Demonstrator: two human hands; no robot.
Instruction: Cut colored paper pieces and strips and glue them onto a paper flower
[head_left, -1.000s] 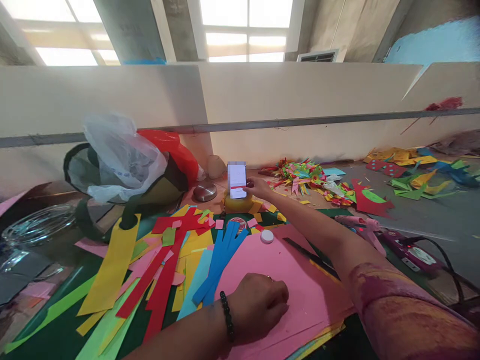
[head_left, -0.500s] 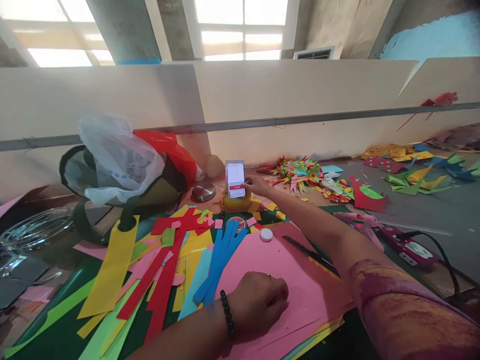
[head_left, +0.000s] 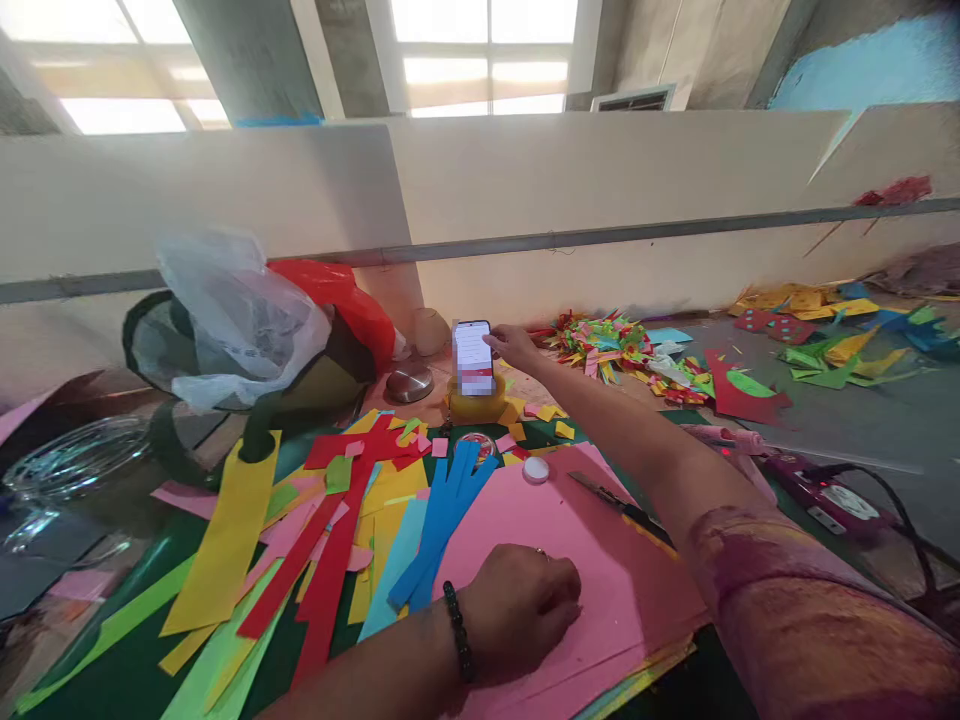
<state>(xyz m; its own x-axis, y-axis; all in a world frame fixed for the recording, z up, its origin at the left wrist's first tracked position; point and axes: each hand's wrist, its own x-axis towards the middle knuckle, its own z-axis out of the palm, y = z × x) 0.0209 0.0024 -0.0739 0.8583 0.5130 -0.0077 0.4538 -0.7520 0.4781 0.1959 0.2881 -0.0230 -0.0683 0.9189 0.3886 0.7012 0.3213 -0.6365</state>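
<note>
My right hand (head_left: 516, 346) reaches far across the table to a phone (head_left: 473, 356) that stands upright on a yellow holder (head_left: 475, 405). Its fingers are curled and a fingertip touches the lit screen near the top. My left hand (head_left: 525, 606), with a black bead bracelet on the wrist, rests as a loose fist on a large pink paper sheet (head_left: 547, 530) near the table's front edge. Whether anything is inside that fist is hidden.
Blue strips (head_left: 442, 510), red strips (head_left: 337, 530) and a yellow strip (head_left: 225, 540) lie left of the pink sheet. A craft knife (head_left: 611, 500) and a white cap (head_left: 535, 469) lie on the sheet. A fan under plastic bags (head_left: 240, 330) stands left; a glue gun (head_left: 727, 440) and power strip (head_left: 825, 500) lie right.
My right hand has slid from the lower part of the phone's screen up to its upper edge. My left hand has stayed on the pink sheet.
</note>
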